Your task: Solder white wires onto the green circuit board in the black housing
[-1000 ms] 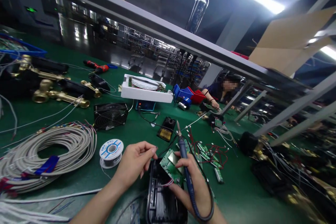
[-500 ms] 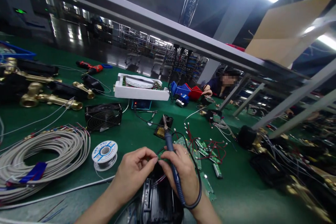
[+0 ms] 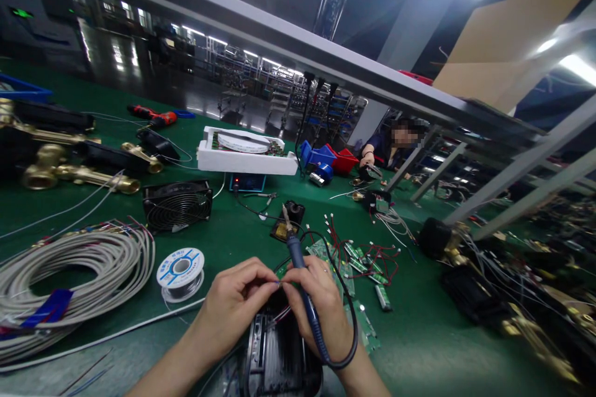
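Left hand (image 3: 239, 301) and right hand (image 3: 321, 310) met near the bench's (image 3: 410, 335) near edge, fingertips touching over a black housing (image 3: 284, 360). Left hand's fingers were pressed together, pinching something small at the tips; too small to tell what. Right hand was closed around a blue soldering iron (image 3: 298, 273), gripped across the palm, tip pointing up and away from the person, its black cord looping round the wrist. Black housing lay directly under both hands, at the near edge, partly hidden by them. Green circuit boards (image 3: 347, 260) with red wires lay just right of the right hand. Solder spool (image 3: 180, 268) sat left of the left hand, near the coil of grey cable (image 3: 93, 267). Black fan (image 3: 177, 205) farther back. Another person (image 3: 386, 149) worked at the bench's far side.
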The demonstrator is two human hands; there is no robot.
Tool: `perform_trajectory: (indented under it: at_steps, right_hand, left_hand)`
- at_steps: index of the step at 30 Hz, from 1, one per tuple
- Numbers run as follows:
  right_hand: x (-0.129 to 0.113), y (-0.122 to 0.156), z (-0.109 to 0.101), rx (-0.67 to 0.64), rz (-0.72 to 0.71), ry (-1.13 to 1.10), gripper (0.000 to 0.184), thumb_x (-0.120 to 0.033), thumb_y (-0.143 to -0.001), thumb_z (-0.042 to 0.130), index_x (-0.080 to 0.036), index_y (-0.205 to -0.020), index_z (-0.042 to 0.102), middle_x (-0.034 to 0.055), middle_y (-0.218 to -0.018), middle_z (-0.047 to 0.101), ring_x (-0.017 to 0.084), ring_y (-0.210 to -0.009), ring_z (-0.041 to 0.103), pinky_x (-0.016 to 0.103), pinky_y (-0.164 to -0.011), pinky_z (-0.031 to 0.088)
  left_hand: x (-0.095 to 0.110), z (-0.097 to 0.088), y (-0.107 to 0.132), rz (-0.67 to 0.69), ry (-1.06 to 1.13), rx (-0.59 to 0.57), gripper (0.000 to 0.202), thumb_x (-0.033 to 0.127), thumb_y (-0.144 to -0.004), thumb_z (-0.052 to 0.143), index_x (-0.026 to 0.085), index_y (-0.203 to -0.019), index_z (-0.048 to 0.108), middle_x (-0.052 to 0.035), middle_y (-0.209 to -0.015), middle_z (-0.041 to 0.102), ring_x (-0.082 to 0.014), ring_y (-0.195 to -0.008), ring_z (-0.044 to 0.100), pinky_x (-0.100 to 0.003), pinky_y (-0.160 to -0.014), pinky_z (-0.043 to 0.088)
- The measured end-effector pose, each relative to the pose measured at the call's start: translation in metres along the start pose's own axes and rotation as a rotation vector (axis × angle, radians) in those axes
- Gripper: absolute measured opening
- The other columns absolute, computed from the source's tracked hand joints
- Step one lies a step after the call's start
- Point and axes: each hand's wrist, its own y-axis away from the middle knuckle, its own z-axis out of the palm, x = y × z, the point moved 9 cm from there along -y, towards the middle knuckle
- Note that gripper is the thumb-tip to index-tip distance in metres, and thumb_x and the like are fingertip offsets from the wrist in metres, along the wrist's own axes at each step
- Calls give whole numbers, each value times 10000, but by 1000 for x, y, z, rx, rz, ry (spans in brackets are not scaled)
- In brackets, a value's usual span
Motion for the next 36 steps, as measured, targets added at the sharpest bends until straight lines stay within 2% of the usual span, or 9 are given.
perform_trajectory:
  at_steps: [5,10,12,15,18,21,24,30,36]
  right_hand:
    - [7,0,4,-31,40,-122,129,-125,-906,547,-232,-874,611,28,-905,621,198,-898,599,338,-820,478]
    - [16,1,-10,4,94,-174,145,-145,-946,486,-232,-893,589,35,-958,615,179,-933,616,298,-836,480]
    - [20,5,-15,-15,133,-156,95,-169,-921,538,-240,-964,584,44,-1036,608,189,-1011,609,298,-882,474]
    - [27,15,-16,-91,207,-134,309,-218,-804,705,-247,-1069,547,49,-1112,585,218,-1079,588,304,-910,474]
    - [34,26,-14,-130,278,-129,467,-206,-704,789,-250,-1088,526,33,-1075,569,216,-1027,597,293,-866,489]
    - [37,32,-8,-141,284,-123,447,-139,-695,761,-250,-1056,522,17,-1035,569,195,-974,606,275,-841,490]
    - [35,30,-7,-92,230,-140,405,-87,-707,705,-251,-1027,519,23,-1088,584,189,-1037,604,269,-890,473]
    - [31,25,-5,-72,133,-264,312,-146,-785,669,-265,-1033,522,22,-1178,607,173,-1117,604,257,-949,452]
    - [37,26,-4,-64,159,-311,302,-169,-794,692,-268,-1039,546,22,-1201,631,172,-1129,618,268,-969,463]
  left_hand:
    - [10,-6,-2,57,-2,16,190,334,-862,595,233,-732,690,-22,-759,652,-214,-815,561,-306,-765,399]
    - [0,-10,-4,-50,33,19,214,380,-846,590,227,-712,657,-14,-768,581,-219,-826,537,-317,-780,374]
    - [-3,-10,-4,-77,35,17,220,385,-840,589,223,-707,653,-12,-768,568,-218,-823,534,-319,-783,367]
    - [-5,-9,-3,-85,18,11,218,377,-845,579,217,-711,643,-12,-783,564,-217,-836,533,-318,-788,361]
    - [-7,-11,-4,-79,-18,12,211,361,-870,558,214,-739,633,-10,-799,566,-213,-843,533,-316,-784,360]
    - [-10,-15,-6,-67,-25,25,196,349,-888,552,208,-767,614,-8,-798,561,-208,-834,528,-317,-775,359]
    - [-13,-18,-9,-51,0,23,190,354,-893,548,205,-782,589,-8,-818,561,-205,-846,528,-319,-792,364]
    - [-6,-13,-10,21,101,-125,153,302,-872,546,193,-764,557,-43,-1114,575,-200,-1030,581,-324,-927,394]
    - [-1,-7,-8,54,84,-252,114,234,-864,534,197,-756,527,-25,-1055,649,-178,-1014,595,-295,-881,389]
